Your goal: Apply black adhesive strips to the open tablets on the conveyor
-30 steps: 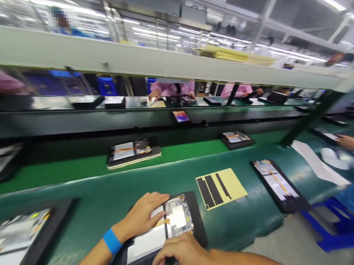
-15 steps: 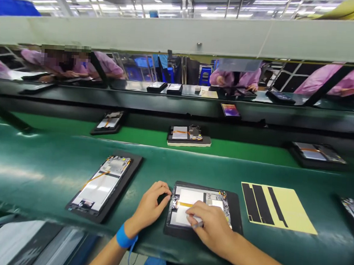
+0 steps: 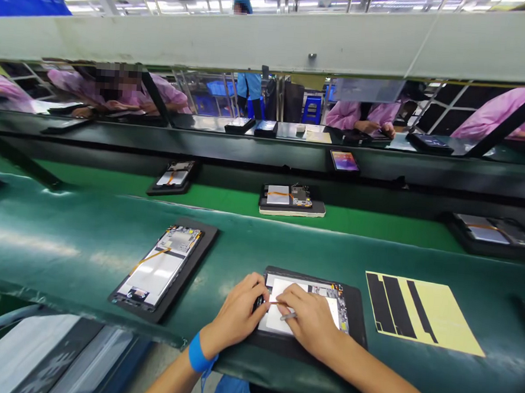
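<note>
An opened tablet (image 3: 279,284) lies face down on a black foam pad (image 3: 356,315) in front of me, its white battery and circuit board exposed. A thin orange ribbon cable (image 3: 276,303) stretches between my two hands above the battery. My left hand (image 3: 240,305), with a blue wrist strap (image 3: 199,354), pinches at the cable's left end by the tablet's edge. Over the battery, my right hand (image 3: 312,319) has its fingertips at the cable's other end. A grey pen-like tool (image 3: 288,316) is tucked in its fingers; its kind is unclear.
To the right lies a yellow sheet (image 3: 453,309) with black adhesive strips (image 3: 399,305). Another opened tablet (image 3: 158,270) rests on a pad to the left. More tablets (image 3: 288,195) sit along the green strip behind. People in pink sleeves (image 3: 348,111) work across the bench.
My left hand has moved right, onto the tablet's left edge and the cable end. My right fingertips now meet the cable, which looks raised. The whole view has shifted slightly.
</note>
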Tool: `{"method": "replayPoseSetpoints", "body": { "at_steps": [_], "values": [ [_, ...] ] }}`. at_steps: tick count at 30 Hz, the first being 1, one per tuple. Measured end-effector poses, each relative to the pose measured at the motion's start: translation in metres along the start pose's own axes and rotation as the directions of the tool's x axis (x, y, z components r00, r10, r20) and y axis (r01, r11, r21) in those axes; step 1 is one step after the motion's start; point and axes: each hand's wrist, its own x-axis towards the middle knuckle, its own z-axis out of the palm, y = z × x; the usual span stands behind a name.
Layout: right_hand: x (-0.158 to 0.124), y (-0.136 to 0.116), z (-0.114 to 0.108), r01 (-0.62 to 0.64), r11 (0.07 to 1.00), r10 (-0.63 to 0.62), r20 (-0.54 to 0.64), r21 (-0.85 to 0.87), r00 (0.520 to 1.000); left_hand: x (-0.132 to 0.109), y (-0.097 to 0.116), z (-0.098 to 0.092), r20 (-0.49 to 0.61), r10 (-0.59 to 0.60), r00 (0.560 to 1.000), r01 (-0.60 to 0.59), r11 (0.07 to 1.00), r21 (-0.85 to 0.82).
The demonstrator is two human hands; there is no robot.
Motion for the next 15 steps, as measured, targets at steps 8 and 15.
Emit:
{"method": "replayPoseSetpoints", "body": {
  "at_steps": [8, 15],
  "values": [
    [0.008, 0.006, 0.010, 0.117, 0.993, -0.117, -0.001, 0.021, 0.993, -0.001, -0.010, 0.012, -0.005, -0.205, 0.979, 0.196, 0.942, -0.271],
    [0.006, 0.012, 0.013, 0.198, 0.978, -0.203, -0.081, -0.062, 0.976, 0.000, -0.015, 0.019, -0.038, -0.279, 0.959, 0.258, 0.925, -0.277]
  ]
}}
